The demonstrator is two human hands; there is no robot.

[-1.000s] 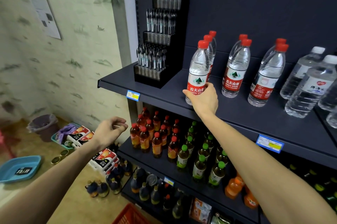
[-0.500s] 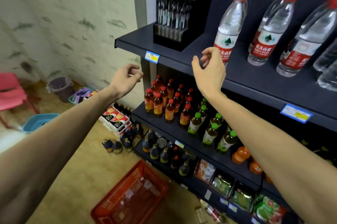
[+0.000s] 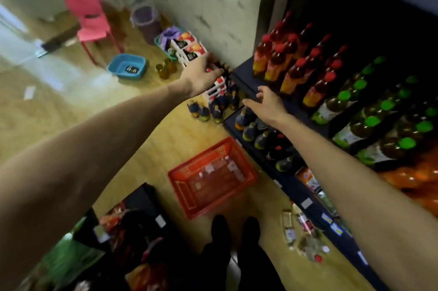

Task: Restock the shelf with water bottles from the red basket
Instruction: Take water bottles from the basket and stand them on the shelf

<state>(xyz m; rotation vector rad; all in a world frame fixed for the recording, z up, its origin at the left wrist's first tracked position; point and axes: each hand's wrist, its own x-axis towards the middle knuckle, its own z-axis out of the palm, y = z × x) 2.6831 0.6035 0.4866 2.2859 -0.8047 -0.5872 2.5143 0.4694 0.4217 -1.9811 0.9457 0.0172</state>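
Frame blurred by motion; view tilted down toward the floor. Red basket (image 3: 212,178) on the floor beside the shelf (image 3: 239,75) unit, just ahead of two dark shoes (image 3: 233,226); a few clear water bottles (image 3: 231,167) lying inside, count not legible. Left hand (image 3: 201,75) extended forward in mid-air, fingers loosely curled, holding nothing. Right hand (image 3: 269,103) extended forward in front of the shelf edge, fingers spread and relaxed, holding nothing. Red-capped bottles (image 3: 284,58) and green-capped bottles (image 3: 369,110) standing in rows on the shelf. Pink chair (image 3: 91,20), blue basin (image 3: 126,65) and small dark bottles (image 3: 208,108) on the floor by the wall.
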